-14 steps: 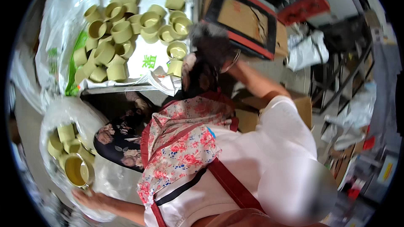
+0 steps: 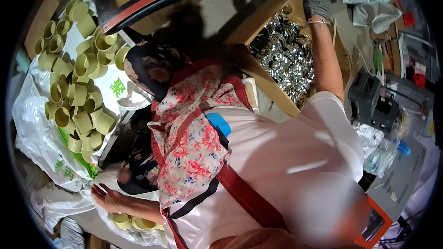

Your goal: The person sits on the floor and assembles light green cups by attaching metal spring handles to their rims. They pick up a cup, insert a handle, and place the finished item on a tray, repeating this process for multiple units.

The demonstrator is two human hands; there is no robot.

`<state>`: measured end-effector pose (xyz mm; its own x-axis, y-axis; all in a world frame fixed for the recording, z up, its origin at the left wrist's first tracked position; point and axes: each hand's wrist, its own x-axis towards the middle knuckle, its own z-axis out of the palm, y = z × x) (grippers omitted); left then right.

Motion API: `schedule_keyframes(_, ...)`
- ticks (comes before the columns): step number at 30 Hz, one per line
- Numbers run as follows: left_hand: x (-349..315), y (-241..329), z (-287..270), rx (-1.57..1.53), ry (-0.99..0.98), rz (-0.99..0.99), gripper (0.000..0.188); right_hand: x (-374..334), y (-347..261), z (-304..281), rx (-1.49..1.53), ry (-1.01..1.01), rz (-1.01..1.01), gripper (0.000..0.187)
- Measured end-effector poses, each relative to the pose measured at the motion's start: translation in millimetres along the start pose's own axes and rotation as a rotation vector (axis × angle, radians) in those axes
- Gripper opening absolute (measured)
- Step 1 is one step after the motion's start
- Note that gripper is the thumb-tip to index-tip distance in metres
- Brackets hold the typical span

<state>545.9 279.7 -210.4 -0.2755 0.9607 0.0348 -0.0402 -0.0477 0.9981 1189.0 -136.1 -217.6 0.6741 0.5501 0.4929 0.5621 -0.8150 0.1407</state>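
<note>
My bare left hand point(image 2: 106, 198) is open, its fingers apart and nothing in them. It hovers by a clear plastic bag point(image 2: 138, 236) holding several olive-yellow cup-shaped pieces point(image 2: 122, 221). On the far right, my right hand point(image 2: 316, 2) wears a dark grey knitted glove. It is at the far corner of an open cardboard box point(image 2: 263, 71) full of shiny metal rings point(image 2: 286, 55). The glove's fingers are partly hidden at the picture's top, so their grip does not show. A heap of olive-yellow cup-shaped pieces point(image 2: 83, 97) lies on the white-covered table to my left.
A red-and-black framed machine part point(image 2: 157, 0) juts in beyond the table point(image 2: 110, 79). White plastic sheeting point(image 2: 32, 124) hangs over the table's left side. Grey equipment point(image 2: 376, 103) and a grey case with orange trim point(image 2: 397, 170) stand at the right.
My body and view have turned right. The right hand has moved from beside the table to the box of rings. My left hand has come away from the cup-shaped piece in the bag.
</note>
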Motion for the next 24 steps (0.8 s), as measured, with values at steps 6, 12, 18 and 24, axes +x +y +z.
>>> schedule_keyframes(6, 5, -23, 62, 0.037, -0.337, -0.138, 0.039, -125, 43, 87, 0.159, -0.636, 0.562, 0.041)
schedule_keyframes(12, 0, -24, 50, 0.015, -0.288, -0.322, 0.035, -211, 14, 209, 0.128, -1.191, -0.219, 0.028)
schedule_keyframes(18, 14, -46, -14, -0.051, -0.393, -0.461, 0.026, -261, -62, 236, 0.235, -1.124, -0.055, 0.028)
schedule_keyframes(24, -10, -36, 24, 0.023, -0.348, -0.411, 0.027, -255, -66, 253, 0.358, -1.01, -0.054, 0.028)
